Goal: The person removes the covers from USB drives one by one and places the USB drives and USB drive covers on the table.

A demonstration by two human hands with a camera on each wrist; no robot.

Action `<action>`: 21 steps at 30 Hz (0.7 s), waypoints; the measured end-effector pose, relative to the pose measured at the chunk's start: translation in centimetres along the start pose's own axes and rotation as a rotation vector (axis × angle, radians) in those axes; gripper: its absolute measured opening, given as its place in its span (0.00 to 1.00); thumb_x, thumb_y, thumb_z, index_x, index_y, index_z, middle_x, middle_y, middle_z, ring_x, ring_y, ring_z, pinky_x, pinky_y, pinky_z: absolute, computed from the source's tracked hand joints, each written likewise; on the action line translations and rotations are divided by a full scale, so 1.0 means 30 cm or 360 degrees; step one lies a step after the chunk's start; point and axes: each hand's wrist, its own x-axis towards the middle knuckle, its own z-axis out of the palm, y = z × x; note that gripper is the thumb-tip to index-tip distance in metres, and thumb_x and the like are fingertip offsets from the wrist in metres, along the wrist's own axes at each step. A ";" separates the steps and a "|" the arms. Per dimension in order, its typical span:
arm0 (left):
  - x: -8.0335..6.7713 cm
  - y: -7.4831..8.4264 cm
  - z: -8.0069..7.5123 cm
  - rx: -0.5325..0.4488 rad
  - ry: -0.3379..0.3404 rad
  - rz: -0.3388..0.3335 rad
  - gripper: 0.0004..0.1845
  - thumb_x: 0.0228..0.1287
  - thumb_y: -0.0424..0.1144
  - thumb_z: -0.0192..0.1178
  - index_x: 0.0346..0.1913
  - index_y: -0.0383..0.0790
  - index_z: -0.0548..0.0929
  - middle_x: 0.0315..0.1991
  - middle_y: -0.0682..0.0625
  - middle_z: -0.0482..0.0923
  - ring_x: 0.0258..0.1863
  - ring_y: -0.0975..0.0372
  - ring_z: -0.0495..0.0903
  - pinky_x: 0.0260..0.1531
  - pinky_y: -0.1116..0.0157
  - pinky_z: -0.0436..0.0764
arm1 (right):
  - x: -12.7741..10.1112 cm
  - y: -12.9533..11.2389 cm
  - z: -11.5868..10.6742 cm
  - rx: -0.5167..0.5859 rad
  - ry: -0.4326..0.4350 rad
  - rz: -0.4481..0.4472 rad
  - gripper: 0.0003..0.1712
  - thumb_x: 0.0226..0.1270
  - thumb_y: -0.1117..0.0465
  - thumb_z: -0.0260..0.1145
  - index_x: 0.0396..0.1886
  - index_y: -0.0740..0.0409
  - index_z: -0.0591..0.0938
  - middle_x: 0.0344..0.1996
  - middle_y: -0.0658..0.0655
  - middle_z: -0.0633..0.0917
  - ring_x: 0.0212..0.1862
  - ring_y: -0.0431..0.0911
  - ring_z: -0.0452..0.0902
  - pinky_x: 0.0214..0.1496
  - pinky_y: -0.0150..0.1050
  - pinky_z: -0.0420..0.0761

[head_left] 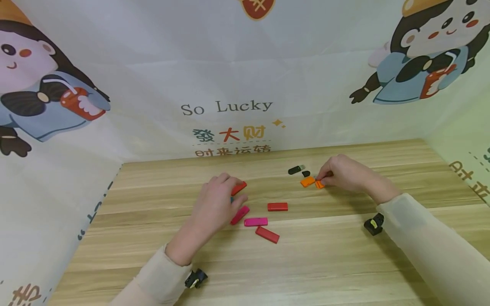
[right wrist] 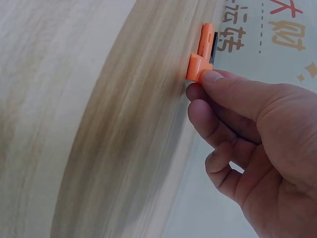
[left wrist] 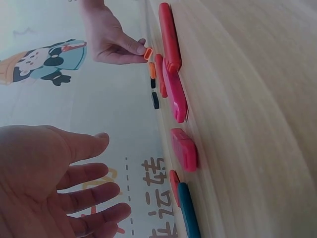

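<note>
My right hand (head_left: 346, 173) pinches a small orange cap (right wrist: 196, 67) between thumb and index finger. Beside it on the table lies an orange USB stick (head_left: 307, 182). Just behind are a black USB stick (head_left: 295, 170) with its metal plug bare and a small black cap (head_left: 306, 174). My left hand (left wrist: 54, 183) has its fingers extended and holds nothing. In the head view it hovers over a red USB stick (head_left: 239, 188), a blue one (left wrist: 188, 210) and a pink one (head_left: 240, 215), partly covering them.
Between the hands lie another red stick (head_left: 277, 207), a second pink stick (head_left: 255, 222) and a dark red stick (head_left: 267, 234). The wooden table (head_left: 306, 272) meets a printed cloth backdrop (head_left: 160, 85) at the back and sides. Black wrist cameras hang under both sleeves.
</note>
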 end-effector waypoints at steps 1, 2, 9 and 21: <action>0.000 0.000 0.000 -0.0001 -0.0003 0.0000 0.21 0.69 0.46 0.74 0.57 0.36 0.87 0.51 0.45 0.83 0.49 0.49 0.81 0.53 0.49 0.81 | 0.001 0.000 0.000 0.0005 -0.0002 0.0017 0.06 0.68 0.72 0.75 0.41 0.61 0.93 0.39 0.54 0.92 0.37 0.41 0.84 0.41 0.40 0.86; -0.001 0.000 0.000 -0.0004 -0.0006 0.0000 0.21 0.69 0.45 0.74 0.57 0.36 0.87 0.51 0.45 0.83 0.49 0.49 0.81 0.53 0.49 0.81 | 0.002 0.000 -0.001 0.0010 -0.0007 0.0019 0.06 0.68 0.72 0.74 0.41 0.61 0.93 0.38 0.54 0.92 0.37 0.41 0.83 0.41 0.40 0.86; 0.000 -0.001 -0.001 -0.0003 -0.0006 -0.0007 0.21 0.69 0.46 0.74 0.57 0.36 0.87 0.51 0.46 0.83 0.49 0.50 0.82 0.52 0.49 0.82 | 0.008 0.000 -0.004 0.0041 -0.0030 0.0002 0.05 0.68 0.72 0.74 0.40 0.61 0.93 0.38 0.54 0.92 0.37 0.42 0.84 0.41 0.42 0.87; 0.008 -0.016 0.004 0.0000 0.0022 -0.0009 0.19 0.69 0.44 0.74 0.56 0.36 0.87 0.49 0.45 0.84 0.47 0.50 0.82 0.49 0.50 0.82 | 0.009 0.004 -0.004 0.0060 -0.0031 0.0006 0.04 0.69 0.71 0.73 0.40 0.60 0.91 0.34 0.49 0.90 0.35 0.41 0.81 0.42 0.42 0.86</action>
